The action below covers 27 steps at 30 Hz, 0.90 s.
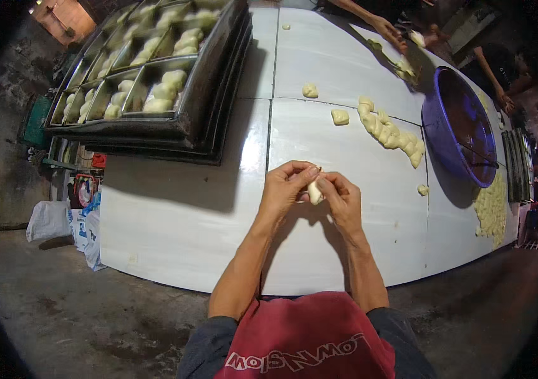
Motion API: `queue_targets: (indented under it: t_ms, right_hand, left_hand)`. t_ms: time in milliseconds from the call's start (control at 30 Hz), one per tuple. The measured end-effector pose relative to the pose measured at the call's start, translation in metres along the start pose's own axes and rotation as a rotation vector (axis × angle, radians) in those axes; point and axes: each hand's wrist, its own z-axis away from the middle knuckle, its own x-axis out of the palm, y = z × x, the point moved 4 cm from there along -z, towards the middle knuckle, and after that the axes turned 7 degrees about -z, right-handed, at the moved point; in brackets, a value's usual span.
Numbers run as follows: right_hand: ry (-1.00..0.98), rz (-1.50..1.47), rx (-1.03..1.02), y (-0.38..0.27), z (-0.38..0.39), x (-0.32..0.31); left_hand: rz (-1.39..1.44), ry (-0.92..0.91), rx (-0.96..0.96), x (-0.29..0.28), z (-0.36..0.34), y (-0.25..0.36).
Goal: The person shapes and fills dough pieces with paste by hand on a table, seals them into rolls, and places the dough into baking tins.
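Note:
Both my hands meet over the middle of the white tiled table, pinching one small piece of pale dough [315, 192] between them. My left hand [287, 189] grips it from the left with thumb and fingers. From the other side my right hand [343, 199] closes on the same piece. A dark speck or bit of filling shows at its top edge, too small to name. Beyond my hands lie two loose dough pieces [340, 117] and a row of dough lumps [390, 132] pressed together. One more small dough bit [422, 189] sits to the right.
Stacked dark metal trays [202, 120] with divided compartments of dough balls stand at the left. A purple basin [436, 126] holds something dark at the right, beside a spread of dough pieces [491, 211]. Across the table, another person's hands [392, 35] work with dough. White bags [49, 221] lie at lower left.

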Motion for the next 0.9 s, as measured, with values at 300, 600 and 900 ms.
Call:
queue_targets:
  t_ms: [300, 600, 900]
  right_hand:
    - [-0.121, 0.342, -0.635, -0.001, -0.001, -0.025]
    - [0.119, 0.453, -0.615, 0.013, 0.008, -0.028]
    - [-0.104, 0.540, -0.285, 0.002, 0.024, -0.031]
  left_hand:
    - [-0.130, -0.060, 0.100, 0.011, 0.025, 0.003]
    - [-0.201, -0.139, 0.159, 0.018, 0.033, -0.016]
    - [-0.477, -0.021, 0.038, -0.001, 0.018, -0.049]
